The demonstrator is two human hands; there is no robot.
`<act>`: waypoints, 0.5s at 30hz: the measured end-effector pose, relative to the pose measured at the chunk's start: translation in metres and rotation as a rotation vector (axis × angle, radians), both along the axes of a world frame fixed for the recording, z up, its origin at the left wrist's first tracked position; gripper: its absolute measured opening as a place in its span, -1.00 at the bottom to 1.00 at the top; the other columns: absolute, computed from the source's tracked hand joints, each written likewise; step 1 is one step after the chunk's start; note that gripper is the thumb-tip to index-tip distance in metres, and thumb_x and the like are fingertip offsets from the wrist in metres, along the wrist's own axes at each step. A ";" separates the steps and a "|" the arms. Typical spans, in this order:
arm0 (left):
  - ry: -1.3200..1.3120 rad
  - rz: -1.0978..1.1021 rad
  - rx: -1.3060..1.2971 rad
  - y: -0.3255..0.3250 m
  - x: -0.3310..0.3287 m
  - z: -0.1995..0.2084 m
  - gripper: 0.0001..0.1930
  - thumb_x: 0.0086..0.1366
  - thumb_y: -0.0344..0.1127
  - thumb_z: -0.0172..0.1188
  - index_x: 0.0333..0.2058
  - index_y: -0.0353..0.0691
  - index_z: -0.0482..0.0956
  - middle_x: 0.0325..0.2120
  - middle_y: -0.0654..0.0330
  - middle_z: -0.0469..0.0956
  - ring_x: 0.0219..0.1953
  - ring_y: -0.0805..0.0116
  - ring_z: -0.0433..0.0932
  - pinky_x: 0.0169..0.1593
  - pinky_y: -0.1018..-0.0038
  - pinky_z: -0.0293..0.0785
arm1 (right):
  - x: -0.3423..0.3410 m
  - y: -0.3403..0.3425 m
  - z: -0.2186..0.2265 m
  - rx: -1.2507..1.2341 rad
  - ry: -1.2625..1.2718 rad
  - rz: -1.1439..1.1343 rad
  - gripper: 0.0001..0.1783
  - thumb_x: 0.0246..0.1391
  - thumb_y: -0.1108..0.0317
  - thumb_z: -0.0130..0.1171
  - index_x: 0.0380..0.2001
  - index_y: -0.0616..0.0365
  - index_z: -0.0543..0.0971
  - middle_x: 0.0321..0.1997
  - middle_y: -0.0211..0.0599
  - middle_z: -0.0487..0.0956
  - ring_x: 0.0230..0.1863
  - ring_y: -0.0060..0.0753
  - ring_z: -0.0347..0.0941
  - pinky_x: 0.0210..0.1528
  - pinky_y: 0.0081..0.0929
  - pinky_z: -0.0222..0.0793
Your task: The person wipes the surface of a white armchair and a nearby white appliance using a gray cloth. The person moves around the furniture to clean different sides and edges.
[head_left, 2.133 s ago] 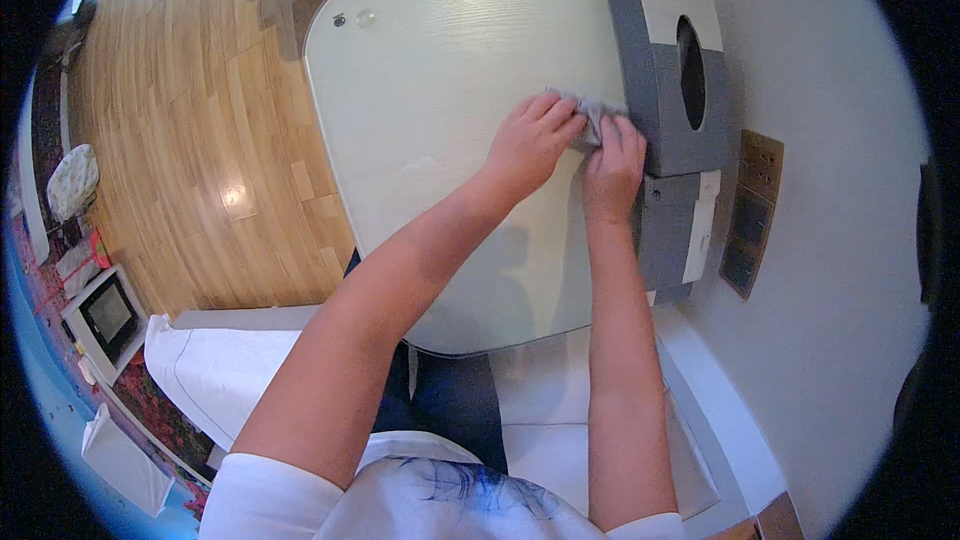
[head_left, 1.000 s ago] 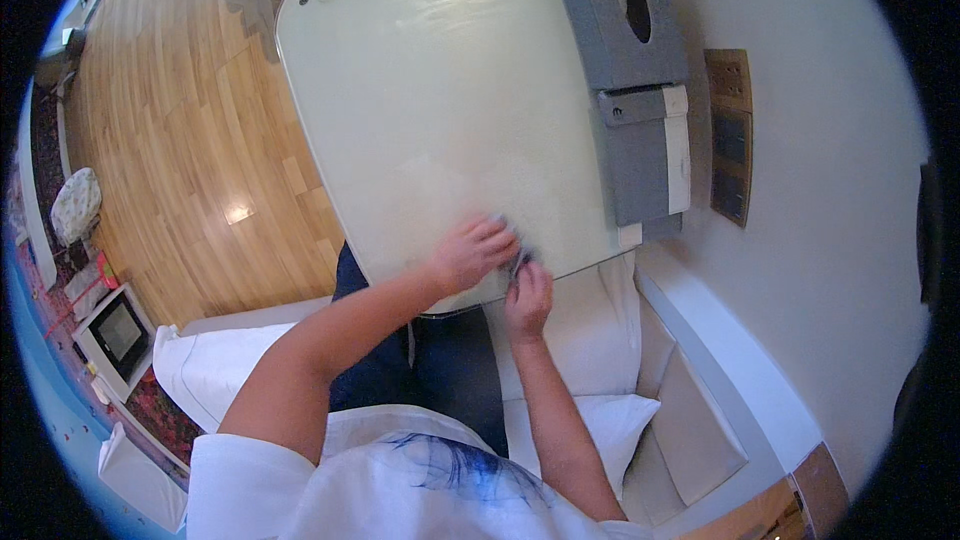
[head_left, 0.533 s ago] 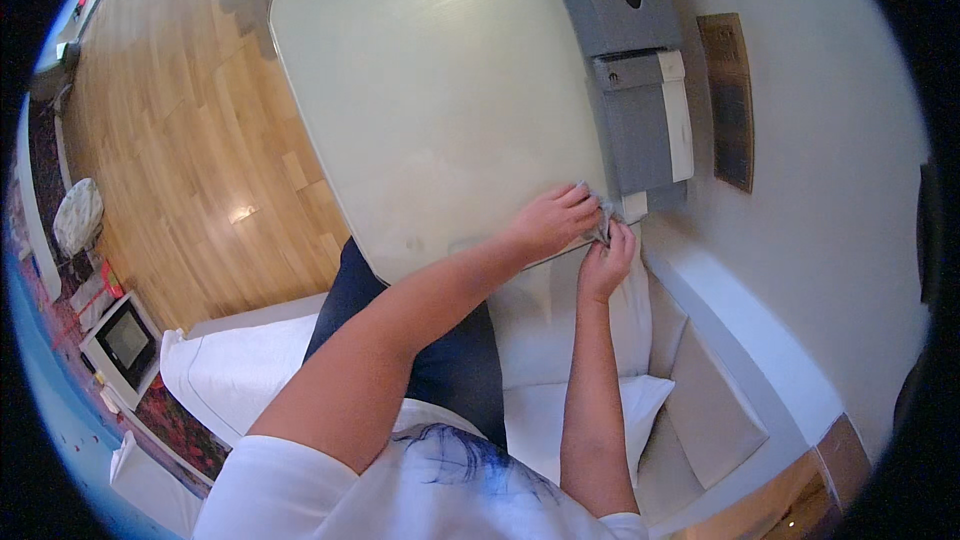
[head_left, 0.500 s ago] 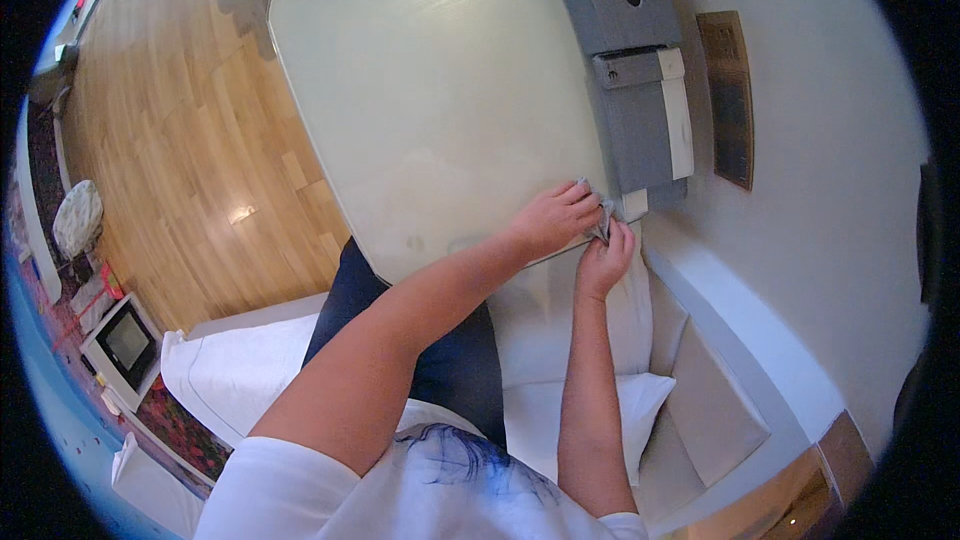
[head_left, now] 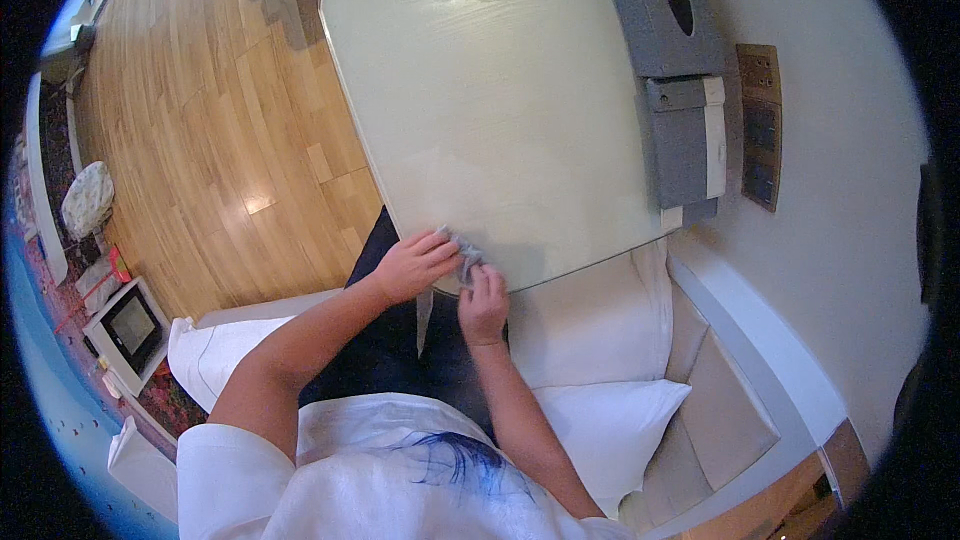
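A small grey cloth (head_left: 466, 258) lies bunched at the near edge of a pale, glossy rounded table (head_left: 500, 110). My left hand (head_left: 415, 265) presses on the cloth from the left, fingers curled over it. My right hand (head_left: 484, 302) grips the same cloth from below, just off the table's near edge. Most of the cloth is hidden under my fingers.
Two grey boxes, one with a round hole (head_left: 662, 2) and a smaller one (head_left: 686, 140), stand along the table's right side by the white wall. White cushions (head_left: 600, 410) lie on the seat at my right. Wooden floor (head_left: 200, 140) spreads left.
Both hands with the cloth have slid left along the table's near edge, away from the grey boxes. Earlier they were at the far right of the table, then swept back toward me.
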State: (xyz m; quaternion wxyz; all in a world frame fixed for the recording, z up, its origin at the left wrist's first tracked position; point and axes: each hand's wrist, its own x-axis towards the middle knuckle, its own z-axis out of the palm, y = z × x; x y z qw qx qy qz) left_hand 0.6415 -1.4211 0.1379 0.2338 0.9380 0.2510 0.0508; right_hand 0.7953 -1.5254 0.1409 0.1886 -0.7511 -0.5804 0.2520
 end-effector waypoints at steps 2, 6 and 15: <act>-0.100 0.054 -0.002 0.013 0.025 -0.010 -0.60 0.02 -0.29 0.09 -0.08 -0.07 0.50 -0.04 0.25 0.40 0.09 0.23 0.32 0.17 0.28 0.25 | 0.030 0.011 -0.007 0.056 -0.114 0.057 -0.59 -0.20 0.53 0.12 -0.15 0.22 0.49 -0.12 -0.03 0.46 -0.08 0.01 0.40 -0.01 -0.16 0.34; -0.220 0.106 0.005 0.063 0.127 -0.014 -0.58 0.02 -0.30 0.10 -0.06 -0.09 0.47 -0.04 0.26 0.40 0.08 0.24 0.31 0.16 0.31 0.25 | 0.114 0.069 -0.012 0.040 -0.269 -0.231 -0.53 -0.19 0.57 0.07 -0.08 0.21 0.49 -0.10 -0.03 0.46 -0.03 0.05 0.36 0.03 -0.13 0.30; -0.210 0.190 -0.039 0.090 0.130 -0.022 -0.59 0.03 -0.31 0.10 -0.06 -0.08 0.46 -0.06 0.25 0.39 0.09 0.23 0.29 0.14 0.31 0.26 | 0.089 0.113 -0.014 0.122 -0.202 -0.325 -0.48 -0.21 0.57 0.08 -0.03 0.23 0.48 -0.15 -0.07 0.44 -0.10 0.01 0.37 -0.02 -0.18 0.32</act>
